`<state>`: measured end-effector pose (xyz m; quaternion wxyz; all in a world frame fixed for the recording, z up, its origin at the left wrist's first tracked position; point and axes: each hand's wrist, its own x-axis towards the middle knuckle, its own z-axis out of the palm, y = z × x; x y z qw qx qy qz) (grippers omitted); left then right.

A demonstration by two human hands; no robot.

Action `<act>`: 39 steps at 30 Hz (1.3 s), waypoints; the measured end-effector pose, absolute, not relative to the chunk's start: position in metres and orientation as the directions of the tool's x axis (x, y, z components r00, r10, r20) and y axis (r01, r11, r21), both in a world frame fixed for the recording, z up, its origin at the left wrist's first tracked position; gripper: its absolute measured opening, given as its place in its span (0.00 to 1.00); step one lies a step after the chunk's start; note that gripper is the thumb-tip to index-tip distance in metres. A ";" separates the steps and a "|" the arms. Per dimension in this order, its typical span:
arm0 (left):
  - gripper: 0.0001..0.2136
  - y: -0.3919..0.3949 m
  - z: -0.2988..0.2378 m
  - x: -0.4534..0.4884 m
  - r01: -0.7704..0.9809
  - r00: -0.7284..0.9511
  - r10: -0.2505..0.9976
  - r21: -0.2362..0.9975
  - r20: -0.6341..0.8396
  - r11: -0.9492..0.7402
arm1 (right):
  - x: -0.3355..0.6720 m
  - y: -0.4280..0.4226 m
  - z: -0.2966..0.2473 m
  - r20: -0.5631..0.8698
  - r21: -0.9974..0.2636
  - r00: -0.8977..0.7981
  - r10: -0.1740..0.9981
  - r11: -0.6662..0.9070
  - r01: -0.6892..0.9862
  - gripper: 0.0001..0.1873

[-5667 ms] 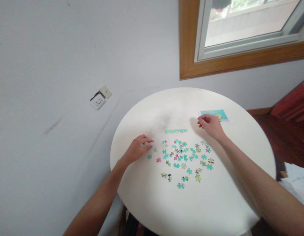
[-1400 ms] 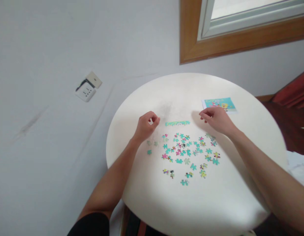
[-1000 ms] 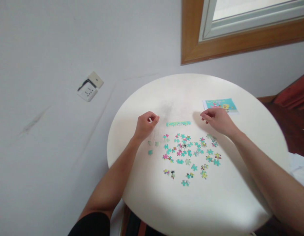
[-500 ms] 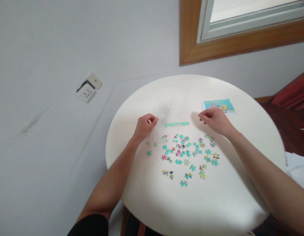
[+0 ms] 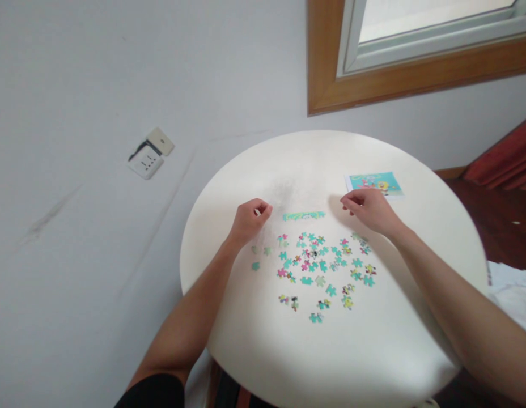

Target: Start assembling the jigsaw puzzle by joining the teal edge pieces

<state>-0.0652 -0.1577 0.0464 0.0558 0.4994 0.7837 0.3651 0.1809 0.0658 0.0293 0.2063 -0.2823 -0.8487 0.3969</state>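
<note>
My left hand (image 5: 251,218) rests on the table, closed, thumb and forefinger tips together in a ring; no piece shows in it. To its right lies a joined strip of jigsaw pieces (image 5: 304,216), teal with yellow-green swirls. My right hand (image 5: 365,208) is on the other side of the strip, fingers curled in and pressed together, with nothing visible in them. It is just in front of a picture card (image 5: 376,183) with cartoon figures on teal and covers none or little of it. Several loose jigsaw pieces (image 5: 306,280), teal, pink and yellow, lie scattered nearer to me.
The round white table (image 5: 271,345) stands against a pale wall (image 5: 84,68) with a socket (image 5: 146,162). A wood-framed window (image 5: 325,85) is above the far side. At right are a red curtain (image 5: 503,153) and white cloth (image 5: 509,289).
The view has shifted slightly, so everything sits a little further left. Both hands and the jigsaw pieces keep their places on the table.
</note>
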 end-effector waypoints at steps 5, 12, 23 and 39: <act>0.11 -0.157 0.044 -0.067 0.755 -0.484 0.830 0.611 0.277 0.236 | 0.181 0.064 0.028 0.140 -0.771 -0.796 0.589 0.569 0.285 0.17; 0.11 -0.157 0.043 -0.068 0.763 -0.470 0.844 0.600 0.260 0.240 | 0.178 0.053 0.027 0.080 -0.682 -0.875 0.477 0.667 0.301 0.17; 0.10 -0.156 0.042 -0.068 0.773 -0.458 0.851 0.588 0.256 0.239 | 0.175 0.056 0.021 0.053 -0.629 -0.890 0.453 0.707 0.322 0.17; 0.14 -0.158 0.047 -0.061 0.809 -0.307 0.942 0.558 0.132 0.185 | 0.173 0.053 0.024 0.052 -0.625 -0.885 0.462 0.706 0.332 0.16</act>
